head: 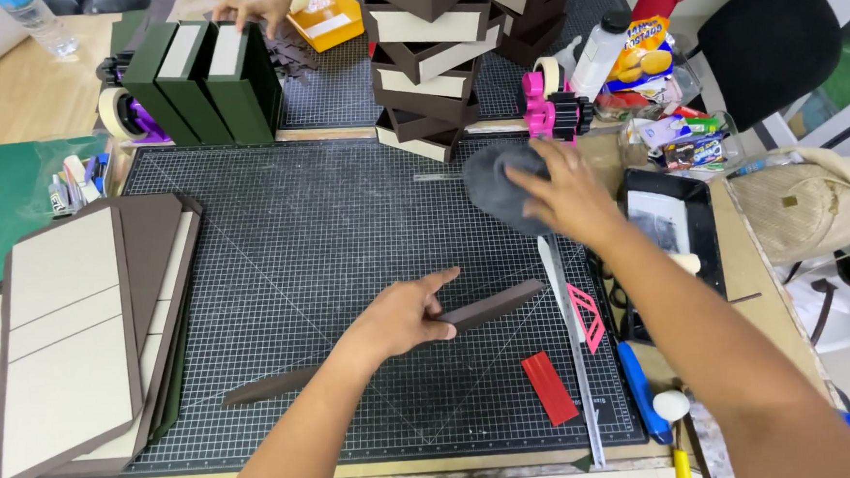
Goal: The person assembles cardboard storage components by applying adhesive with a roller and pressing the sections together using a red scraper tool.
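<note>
Gridded cutting mat point(328, 234) is seen from the head view. On it a long brown strip point(401, 339) is pinched by the left hand point(405, 313), its axis running 8 to 2 o'clock. At 1 o'clock, a grey cloth point(495, 182) is pressed under the spread right hand point(563, 195).
</note>
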